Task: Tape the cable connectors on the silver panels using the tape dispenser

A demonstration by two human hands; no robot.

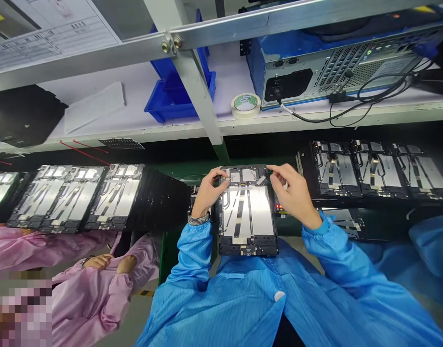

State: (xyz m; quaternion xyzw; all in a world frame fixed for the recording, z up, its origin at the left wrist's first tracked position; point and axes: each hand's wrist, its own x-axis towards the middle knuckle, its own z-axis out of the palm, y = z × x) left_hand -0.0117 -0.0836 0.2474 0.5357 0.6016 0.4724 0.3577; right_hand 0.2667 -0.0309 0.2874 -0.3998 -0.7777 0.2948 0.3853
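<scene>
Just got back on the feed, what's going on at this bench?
A person in a blue smock is working on an open tablet chassis in front of them. Their left hand is at its upper left corner, their right hand at its upper edge. More opened tablets lie alongside, and a co-worker in pink sits nearby.

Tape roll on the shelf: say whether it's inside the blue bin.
No, the tape roll sits on the shelf beside the blue bin.
</scene>
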